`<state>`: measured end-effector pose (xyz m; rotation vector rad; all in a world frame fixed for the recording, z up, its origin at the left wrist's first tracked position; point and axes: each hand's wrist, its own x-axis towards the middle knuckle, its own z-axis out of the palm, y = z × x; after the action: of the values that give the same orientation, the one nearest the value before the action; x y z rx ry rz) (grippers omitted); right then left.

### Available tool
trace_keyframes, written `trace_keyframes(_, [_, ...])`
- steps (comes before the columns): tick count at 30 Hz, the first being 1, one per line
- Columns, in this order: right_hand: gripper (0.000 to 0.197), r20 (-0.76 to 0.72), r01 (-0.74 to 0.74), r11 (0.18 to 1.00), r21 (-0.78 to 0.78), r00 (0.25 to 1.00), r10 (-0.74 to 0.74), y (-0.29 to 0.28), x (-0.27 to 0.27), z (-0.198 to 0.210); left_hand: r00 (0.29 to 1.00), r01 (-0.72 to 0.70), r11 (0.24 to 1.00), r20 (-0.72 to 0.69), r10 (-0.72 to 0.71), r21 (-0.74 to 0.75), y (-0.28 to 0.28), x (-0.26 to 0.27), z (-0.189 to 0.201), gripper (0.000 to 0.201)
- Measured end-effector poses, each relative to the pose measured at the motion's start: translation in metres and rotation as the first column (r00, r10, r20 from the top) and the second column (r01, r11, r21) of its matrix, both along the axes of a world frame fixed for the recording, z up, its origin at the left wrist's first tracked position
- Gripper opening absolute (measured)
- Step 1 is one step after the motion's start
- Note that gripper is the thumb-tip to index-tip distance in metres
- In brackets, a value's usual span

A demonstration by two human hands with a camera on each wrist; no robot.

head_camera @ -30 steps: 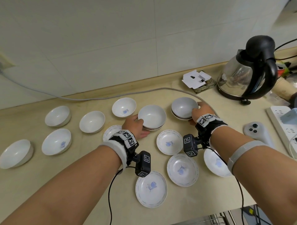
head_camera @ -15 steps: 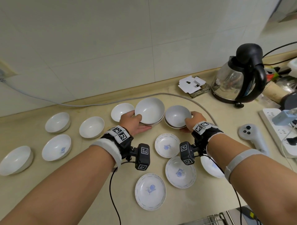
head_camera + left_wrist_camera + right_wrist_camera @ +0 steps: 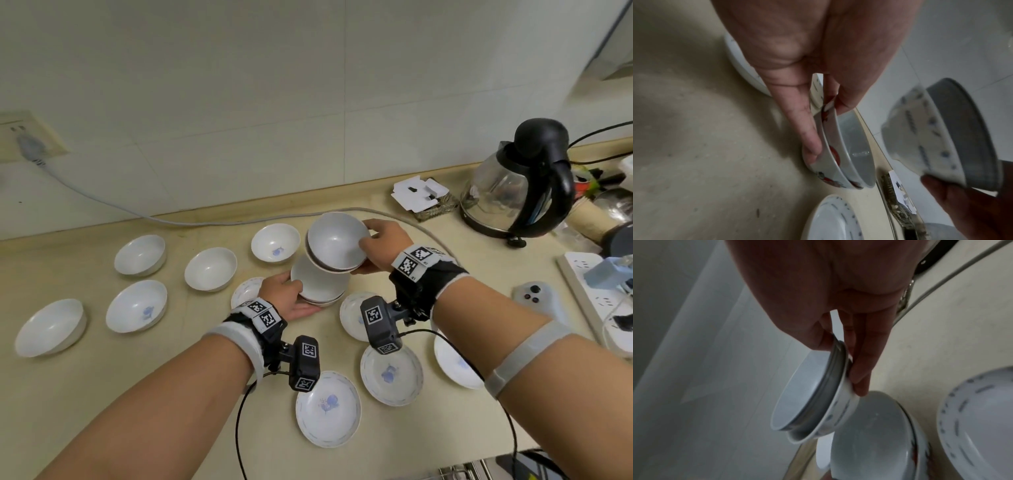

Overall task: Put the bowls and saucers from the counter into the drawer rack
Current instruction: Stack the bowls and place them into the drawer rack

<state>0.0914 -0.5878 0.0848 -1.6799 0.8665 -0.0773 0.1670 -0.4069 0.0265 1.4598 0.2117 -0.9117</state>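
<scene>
My left hand (image 3: 299, 296) grips a stack of two nested bowls (image 3: 318, 284), grey inside a red-patterned white one, thumb on the rim and fingers underneath, low over the counter (image 3: 137, 394). In the left wrist view the same hand (image 3: 824, 123) pinches that stack (image 3: 849, 146). My right hand (image 3: 368, 240) holds a second nested pair (image 3: 337, 241), grey inside blue-patterned white, tilted just above the left stack and overlapping its far rim. The right wrist view shows this hand (image 3: 842, 356) on its pair (image 3: 807, 395) above the left stack (image 3: 869, 426). Several single bowls (image 3: 210, 269) stand at the left. Several saucers (image 3: 328, 407) lie near my wrists.
A glass kettle (image 3: 517, 181) stands at the back right beside a folded cardboard piece (image 3: 421, 195). A white controller (image 3: 537, 301) and a power strip (image 3: 596, 294) lie at the right. A grey cable (image 3: 102, 202) runs along the wall. Metal rack wires (image 3: 462, 471) show at the bottom edge.
Both hands have lifted their bowl stacks. The right stack has moved left and up over the left stack, which has come a little toward me.
</scene>
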Motion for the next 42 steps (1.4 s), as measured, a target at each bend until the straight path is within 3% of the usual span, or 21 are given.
trace_keyframes(6, [0.052, -0.080, -0.043, 0.999, 0.011, 0.996, 0.044, 0.023, 0.010, -0.024, 0.998, 0.004, 1.000, -0.061, -0.005, -0.010, 0.007, 0.000, -0.004, 0.055])
trace_keyframes(11, [0.051, -0.108, -0.060, 0.998, -0.023, 0.992, 0.057, 0.031, 0.012, -0.036, 0.994, 0.036, 0.999, -0.107, -0.037, -0.012, 0.014, 0.000, 0.002, 0.031])
trace_keyframes(14, [0.051, -0.143, -0.090, 0.991, -0.104, 0.987, 0.075, 0.037, 0.014, -0.039, 0.993, 0.041, 0.999, -0.114, -0.038, 0.020, 0.015, 0.004, -0.001, 0.066])
trace_keyframes(16, [0.050, -0.179, -0.130, 0.976, -0.173, 0.979, 0.098, 0.038, 0.015, -0.041, 0.992, 0.078, 0.996, -0.099, -0.075, 0.036, 0.012, 0.003, 0.001, 0.076])
trace_keyframes(19, [0.048, -0.234, -0.189, 0.945, -0.267, 0.964, 0.127, 0.039, 0.016, -0.044, 0.991, 0.112, 0.992, -0.074, -0.108, 0.055, 0.008, 0.002, 0.006, 0.069])
trace_keyframes(23, [0.066, -0.244, -0.202, 0.927, -0.316, 0.961, 0.127, 0.036, 0.019, -0.063, 0.990, 0.136, 0.989, -0.042, -0.134, 0.056, 0.006, 0.001, 0.005, 0.053])
trace_keyframes(29, [0.065, -0.260, -0.219, 0.936, -0.277, 0.954, 0.146, 0.030, 0.017, -0.076, 0.987, 0.159, 0.986, -0.026, -0.157, 0.060, 0.001, 0.002, 0.000, 0.051])
trace_keyframes(36, [0.036, -0.354, -0.320, 0.906, -0.278, 0.911, 0.213, 0.038, 0.018, -0.065, 0.995, 0.097, 0.995, 0.011, -0.097, 0.031, 0.005, -0.003, -0.001, 0.057])
trace_keyframes(39, [0.032, -0.302, -0.309, 0.909, -0.281, 0.927, 0.222, 0.050, 0.014, -0.048, 0.997, 0.065, 0.998, 0.036, -0.064, -0.006, 0.026, -0.009, 0.013, 0.058])
trace_keyframes(42, [0.031, -0.173, -0.281, 0.954, -0.102, 0.950, 0.261, 0.078, 0.012, -0.025, 0.996, 0.043, 0.998, 0.080, -0.040, -0.035, 0.065, -0.018, 0.033, 0.056])
